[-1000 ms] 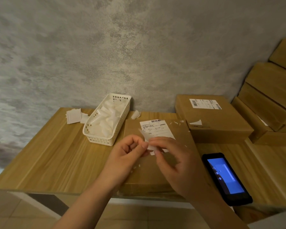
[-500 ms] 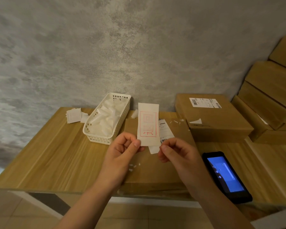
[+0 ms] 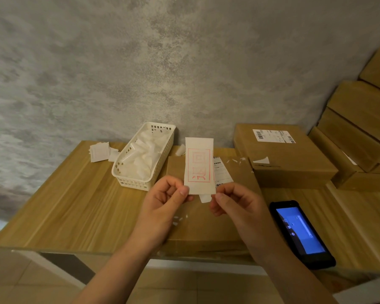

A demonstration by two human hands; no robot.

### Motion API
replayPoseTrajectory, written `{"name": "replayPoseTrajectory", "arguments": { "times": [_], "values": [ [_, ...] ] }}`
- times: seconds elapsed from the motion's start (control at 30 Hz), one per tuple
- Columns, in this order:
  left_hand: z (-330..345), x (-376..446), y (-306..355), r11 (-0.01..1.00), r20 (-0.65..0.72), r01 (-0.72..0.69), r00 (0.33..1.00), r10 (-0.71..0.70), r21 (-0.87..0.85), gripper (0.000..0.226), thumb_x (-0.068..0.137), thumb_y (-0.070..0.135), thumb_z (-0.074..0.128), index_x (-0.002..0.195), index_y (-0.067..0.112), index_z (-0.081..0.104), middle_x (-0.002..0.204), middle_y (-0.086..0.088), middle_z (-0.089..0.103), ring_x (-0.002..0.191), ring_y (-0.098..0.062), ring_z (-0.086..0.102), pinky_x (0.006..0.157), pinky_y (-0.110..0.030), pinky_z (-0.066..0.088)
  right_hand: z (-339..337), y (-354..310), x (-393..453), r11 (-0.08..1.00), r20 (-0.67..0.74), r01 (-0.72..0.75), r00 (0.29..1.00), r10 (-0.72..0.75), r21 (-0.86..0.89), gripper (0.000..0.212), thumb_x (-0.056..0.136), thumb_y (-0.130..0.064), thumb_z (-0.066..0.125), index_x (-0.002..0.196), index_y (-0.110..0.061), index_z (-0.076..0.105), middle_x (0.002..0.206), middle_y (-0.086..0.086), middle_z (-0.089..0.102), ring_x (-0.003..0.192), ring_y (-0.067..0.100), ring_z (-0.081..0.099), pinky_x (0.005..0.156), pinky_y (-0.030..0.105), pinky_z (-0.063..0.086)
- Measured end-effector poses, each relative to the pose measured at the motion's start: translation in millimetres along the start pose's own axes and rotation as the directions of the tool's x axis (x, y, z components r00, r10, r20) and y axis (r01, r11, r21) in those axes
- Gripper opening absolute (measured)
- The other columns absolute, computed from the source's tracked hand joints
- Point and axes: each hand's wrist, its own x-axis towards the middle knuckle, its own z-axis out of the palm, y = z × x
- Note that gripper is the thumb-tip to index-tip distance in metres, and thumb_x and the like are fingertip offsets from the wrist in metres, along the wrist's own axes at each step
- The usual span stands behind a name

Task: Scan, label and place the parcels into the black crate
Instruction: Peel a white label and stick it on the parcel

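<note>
**Label held upright above the flat parcel**

The left hand [image 3: 162, 202] pinches the lower left corner of a white label [image 3: 199, 165] between thumb and curled fingers. The right hand [image 3: 237, 207] has its fingers curled at the label's lower right corner, where a small white tab [image 3: 205, 198] hangs below the bottom edge; whether it grips the label itself or only this tab cannot be told. The label stands upright in the air, its long axis running vertically, top edge toward the grey wall [image 3: 184, 62], and a red printed frame shows through the paper.

Under the hands a flat brown parcel [image 3: 206, 227] lies on the wooden bench [image 3: 75, 205], its long axis running from the near edge toward the wall, with a barcoded shipping slip [image 3: 221, 171] on its far part, partly hidden behind the label. A second, thicker parcel [image 3: 283, 156] sits just beyond and to the right, also bearing a barcoded slip on top. More brown boxes [image 3: 360, 132] are stacked at the far right.

A white slotted basket [image 3: 138, 181] of crumpled white paper stands to the left of the flat parcel, with loose paper slips [image 3: 100, 151] farther left. A black handheld scanner [image 3: 301, 233] with a lit blue screen lies on the bench right of the right hand.
</note>
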Motion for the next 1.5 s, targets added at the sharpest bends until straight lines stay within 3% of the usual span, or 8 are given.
{"name": "replayPoseTrajectory", "arguments": {
  "times": [0.3,0.43,0.63,0.77,1.07,1.23,1.43,1.5],
  "values": [
    [-1.8,-1.9,0.4,1.0,0.004,0.018,1.0,-0.018,0.017,0.014,0.082,0.035,0.071,0.081,0.022,0.068,0.092,-0.014,0.073,0.094,-0.027,0.07,0.084,-0.037,0.059,1.3,0.7,-1.1,0.999,-0.002,0.022,1.0,-0.022,-0.028,0.008,0.092,-0.007,0.06,0.088,-0.011,0.067,0.076,-0.001,0.071,0.072,0.009,0.066,0.07,0.015,0.052],
    [0.9,-2.0,3.0,0.973,-0.084,0.014,0.996,0.006,0.231,0.026,0.082,0.032,0.069,0.097,0.012,0.06,0.098,-0.006,0.072,0.097,-0.024,0.069,0.088,-0.051,0.056,1.7,-1.5,-0.2,0.996,0.005,0.076,0.997,-0.076,-0.047,0.01,0.092,-0.008,0.06,0.086,-0.011,0.067,0.076,0.001,0.07,0.073,0.011,0.065,0.073,0.019,0.054],
    [-8.2,0.4,17.0,0.771,0.045,-0.276,0.951,0.307,0.575,0.017,0.086,0.038,0.061,0.098,0.027,0.063,0.094,0.015,0.064,0.095,-0.014,0.061,0.082,-0.024,0.049,9.2,-8.1,6.9,0.961,0.051,0.192,0.981,-0.185,-0.199,0.012,0.091,-0.012,0.063,0.083,-0.02,0.068,0.078,-0.002,0.07,0.078,0.012,0.066,0.078,0.025,0.056],
    [-8.5,0.0,26.7,0.782,0.157,-0.303,0.953,0.26,0.545,0.011,0.084,0.031,0.073,0.094,0.028,0.069,0.09,0.021,0.069,0.091,-0.003,0.065,0.078,-0.011,0.046,21.8,-8.7,15.7,0.928,0.114,0.263,0.964,-0.241,-0.263,0.006,0.09,-0.015,0.065,0.088,-0.019,0.07,0.08,-0.004,0.07,0.081,0.012,0.067,0.074,0.022,0.056],
    [-50.6,19.5,23.3,0.88,0.026,-0.115,0.993,0.116,0.46,0.008,0.086,0.018,0.069,0.086,0.025,0.073,0.082,0.003,0.073,0.079,-0.014,0.067,0.075,-0.025,0.055,58.0,-3.8,45.7,0.781,0.221,0.452,0.892,-0.394,-0.432,0.008,0.088,-0.013,0.066,0.085,-0.02,0.069,0.074,-0.013,0.065,0.075,0.007,0.064,0.064,0.012,0.049],
    [-84.0,35.6,23.4,0.878,-0.014,-0.058,0.997,0.073,0.476,0.01,0.09,0.021,0.064,0.083,0.023,0.07,0.079,-0.006,0.067,0.078,-0.029,0.062,0.073,-0.043,0.053,80.3,-0.1,66.4,0.855,0.216,0.329,0.941,-0.261,-0.4,0.008,0.09,-0.018,0.064,0.084,-0.022,0.066,0.076,-0.007,0.064,0.076,0.011,0.062,0.065,0.017,0.052],
    [-159.5,59.9,29.6,0.952,-0.287,0.102,0.958,-0.016,0.287,0.021,0.1,0.019,0.05,0.09,0.008,0.064,0.097,-0.02,0.067,0.09,-0.033,0.065,0.09,-0.048,0.053,73.0,-4.0,109.1,0.963,0.049,0.007,0.999,0.006,-0.27,0.015,0.093,-0.013,0.056,0.082,-0.018,0.065,0.078,-0.006,0.068,0.079,0.014,0.066,0.07,0.024,0.055],
    [-184.2,64.3,33.5,0.96,-0.365,0.111,0.931,-0.01,0.256,0.023,0.102,0.02,0.047,0.088,0.01,0.062,0.091,-0.01,0.071,0.086,-0.023,0.066,0.089,-0.045,0.054,67.6,-5.6,125.7,0.965,-0.046,-0.018,0.999,0.006,-0.263,0.017,0.093,-0.013,0.054,0.08,-0.017,0.064,0.078,-0.004,0.07,0.079,0.016,0.067,0.07,0.026,0.054]
  ]
}}
